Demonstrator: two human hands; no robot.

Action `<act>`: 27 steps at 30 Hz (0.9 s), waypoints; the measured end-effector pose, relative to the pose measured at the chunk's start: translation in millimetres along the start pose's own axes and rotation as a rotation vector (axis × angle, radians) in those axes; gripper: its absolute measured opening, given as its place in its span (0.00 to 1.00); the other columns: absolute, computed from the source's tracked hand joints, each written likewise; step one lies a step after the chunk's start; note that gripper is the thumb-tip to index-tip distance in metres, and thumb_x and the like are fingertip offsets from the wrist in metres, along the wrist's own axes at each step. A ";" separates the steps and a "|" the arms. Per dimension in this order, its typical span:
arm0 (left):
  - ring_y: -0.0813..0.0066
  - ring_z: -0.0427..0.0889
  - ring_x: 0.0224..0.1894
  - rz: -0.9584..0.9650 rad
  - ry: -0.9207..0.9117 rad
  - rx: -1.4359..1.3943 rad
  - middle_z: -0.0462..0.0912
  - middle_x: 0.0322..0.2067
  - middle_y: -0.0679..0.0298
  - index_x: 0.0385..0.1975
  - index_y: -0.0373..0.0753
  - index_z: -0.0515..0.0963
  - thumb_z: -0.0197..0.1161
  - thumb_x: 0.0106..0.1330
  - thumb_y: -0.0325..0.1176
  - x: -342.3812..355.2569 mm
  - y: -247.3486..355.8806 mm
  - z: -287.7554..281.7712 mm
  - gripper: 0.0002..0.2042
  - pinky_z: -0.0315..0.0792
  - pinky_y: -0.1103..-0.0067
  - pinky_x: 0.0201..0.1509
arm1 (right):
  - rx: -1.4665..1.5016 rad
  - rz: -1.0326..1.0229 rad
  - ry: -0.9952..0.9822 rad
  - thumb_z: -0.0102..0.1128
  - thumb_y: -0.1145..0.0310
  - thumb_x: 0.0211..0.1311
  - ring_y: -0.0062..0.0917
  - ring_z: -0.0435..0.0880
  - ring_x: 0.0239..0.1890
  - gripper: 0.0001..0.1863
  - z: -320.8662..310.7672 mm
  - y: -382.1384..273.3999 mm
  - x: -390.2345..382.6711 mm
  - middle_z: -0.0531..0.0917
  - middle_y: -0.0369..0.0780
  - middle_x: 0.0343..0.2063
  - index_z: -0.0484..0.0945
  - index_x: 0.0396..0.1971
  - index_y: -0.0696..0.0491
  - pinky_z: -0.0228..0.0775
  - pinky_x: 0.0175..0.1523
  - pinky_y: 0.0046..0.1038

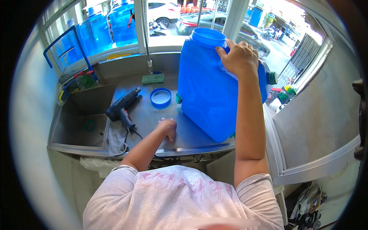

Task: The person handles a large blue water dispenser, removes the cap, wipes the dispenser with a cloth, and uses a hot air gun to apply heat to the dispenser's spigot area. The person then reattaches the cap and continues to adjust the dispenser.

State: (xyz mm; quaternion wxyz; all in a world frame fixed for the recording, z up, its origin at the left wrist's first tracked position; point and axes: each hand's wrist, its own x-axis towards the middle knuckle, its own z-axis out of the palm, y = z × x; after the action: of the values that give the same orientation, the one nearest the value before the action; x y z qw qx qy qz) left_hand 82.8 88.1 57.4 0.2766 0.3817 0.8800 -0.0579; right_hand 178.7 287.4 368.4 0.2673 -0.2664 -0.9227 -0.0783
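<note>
A large blue plastic water jug (207, 88) stands tilted on the steel counter, its wide round mouth uncapped at the top. My right hand (240, 57) grips it at the top beside the mouth, thumb toward the neck and fingers over the edge. A green-capped spout (272, 78) sticks out on its right side. To the left of the jug, my left hand (168, 128) rests low over the counter with its fingers curled; what lies in them, if anything, is hidden. Just beyond it is a round blue lid (160, 97). A dark heat gun (124, 108) lies further left.
On the left is a steel sink (78, 115), with a grey cloth (117, 138) over its right edge. A green sponge (153, 78) sits by a vertical pipe (148, 46) at the back. More blue jugs (96, 34) stand behind the window; a white frame (278, 142) borders the right.
</note>
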 end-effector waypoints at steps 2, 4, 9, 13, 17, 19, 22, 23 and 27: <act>0.42 0.75 0.59 0.017 -0.002 0.045 0.79 0.54 0.44 0.61 0.25 0.68 0.82 0.37 0.42 -2.5 -1.5 0.4 0.48 0.71 0.60 0.62 | -0.001 -0.003 0.001 0.50 0.39 0.67 0.40 0.72 0.65 0.32 -0.9 0.0 -0.3 0.77 0.48 0.59 0.75 0.64 0.42 0.58 0.70 0.43; 0.46 0.78 0.57 0.028 0.002 0.069 0.81 0.52 0.43 0.63 0.21 0.63 0.82 0.37 0.43 -3.0 -3.2 1.5 0.52 0.72 0.67 0.62 | 0.010 -0.005 -0.022 0.50 0.38 0.67 0.39 0.72 0.66 0.32 -2.8 0.0 0.0 0.77 0.48 0.59 0.75 0.64 0.42 0.58 0.70 0.43; 0.37 0.69 0.65 0.013 -0.017 -0.025 0.75 0.61 0.46 0.56 0.31 0.76 0.84 0.38 0.38 2.3 -3.7 1.1 0.41 0.68 0.53 0.66 | 0.012 0.002 -0.050 0.50 0.38 0.67 0.39 0.72 0.66 0.32 -6.8 0.0 -0.4 0.77 0.48 0.59 0.75 0.63 0.42 0.57 0.70 0.42; 0.43 0.75 0.60 0.008 0.008 0.015 0.78 0.56 0.48 0.54 0.30 0.78 0.83 0.37 0.39 -3.3 -0.1 -3.6 0.39 0.70 0.58 0.64 | 0.011 -0.003 -0.004 0.50 0.38 0.67 0.39 0.73 0.65 0.32 -5.9 -1.7 -1.9 0.77 0.48 0.59 0.75 0.63 0.42 0.58 0.70 0.42; 0.53 0.83 0.51 0.025 -0.015 0.037 0.85 0.47 0.48 0.47 0.30 0.81 0.81 0.35 0.41 -15.8 3.9 -14.0 0.35 0.74 0.67 0.59 | 0.028 -0.015 -0.034 0.50 0.38 0.67 0.39 0.73 0.65 0.32 -4.5 1.1 -0.3 0.77 0.48 0.59 0.76 0.62 0.42 0.58 0.69 0.42; 0.54 0.84 0.50 0.018 -0.067 0.033 0.85 0.46 0.50 0.41 0.32 0.84 0.81 0.35 0.41 -17.2 6.5 -18.8 0.30 0.76 0.66 0.57 | -0.016 -0.022 0.000 0.49 0.36 0.66 0.40 0.76 0.62 0.33 -2.1 1.1 0.1 0.80 0.47 0.55 0.76 0.62 0.41 0.63 0.67 0.44; 0.50 0.82 0.52 0.009 -0.062 0.037 0.84 0.48 0.51 0.40 0.35 0.85 0.82 0.36 0.41 -13.1 6.8 -19.3 0.28 0.76 0.61 0.56 | -0.042 -0.027 0.046 0.49 0.35 0.66 0.40 0.78 0.61 0.33 1.0 0.8 0.6 0.81 0.47 0.54 0.76 0.63 0.41 0.65 0.67 0.45; 0.46 0.79 0.56 0.014 -0.059 0.034 0.83 0.51 0.51 0.44 0.36 0.85 0.83 0.37 0.40 -11.0 6.3 -17.1 0.30 0.74 0.57 0.59 | -0.050 -0.020 0.048 0.49 0.35 0.66 0.40 0.78 0.61 0.34 1.8 0.8 0.6 0.81 0.47 0.54 0.76 0.63 0.41 0.65 0.67 0.45; 0.39 0.75 0.61 0.015 -0.069 0.034 0.81 0.56 0.51 0.47 0.38 0.84 0.83 0.38 0.40 0.2 1.7 -9.4 0.31 0.72 0.50 0.61 | -0.036 -0.031 0.035 0.48 0.35 0.66 0.40 0.77 0.62 0.34 2.4 2.3 0.6 0.80 0.47 0.55 0.75 0.63 0.40 0.64 0.67 0.45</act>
State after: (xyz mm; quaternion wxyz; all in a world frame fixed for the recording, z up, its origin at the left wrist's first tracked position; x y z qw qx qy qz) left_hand 79.7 92.4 65.4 0.3005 0.3909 0.8660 -0.0838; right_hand 178.4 290.3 366.7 0.2773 -0.2554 -0.9203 -0.1040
